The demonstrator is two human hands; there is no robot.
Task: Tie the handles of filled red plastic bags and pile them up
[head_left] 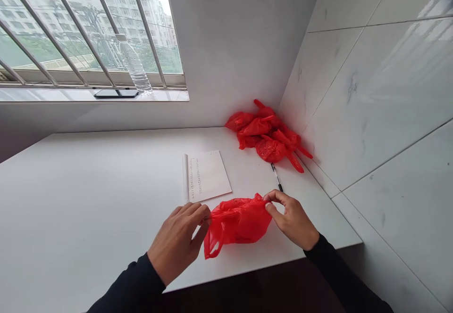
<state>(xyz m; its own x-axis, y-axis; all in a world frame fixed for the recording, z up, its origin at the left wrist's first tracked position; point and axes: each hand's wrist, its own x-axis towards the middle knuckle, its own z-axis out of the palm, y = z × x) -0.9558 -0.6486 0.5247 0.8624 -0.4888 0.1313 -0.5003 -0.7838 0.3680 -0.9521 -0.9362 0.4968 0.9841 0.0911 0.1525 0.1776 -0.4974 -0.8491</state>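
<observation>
A red plastic bag [244, 223] is stretched between my two hands, just above the front part of the white table [106, 200]. My left hand [186, 235] pinches its left end, and a handle loop dangles beside those fingers. At the upper right corner of the bag, my right hand [292, 216] grips the plastic between thumb and forefinger. Whether anything lies inside the bag I cannot tell. Just beyond the bag is a sheet of paper or thin booklet [208, 176] with lines of small marks.
Several red plastic bags [265, 134] are heaped in the back right corner by the tiled wall [389, 77]. A pen [277, 177] lies in front of them. On the windowsill are a clear bottle [134, 65] and a dark flat phone-like object [116, 94].
</observation>
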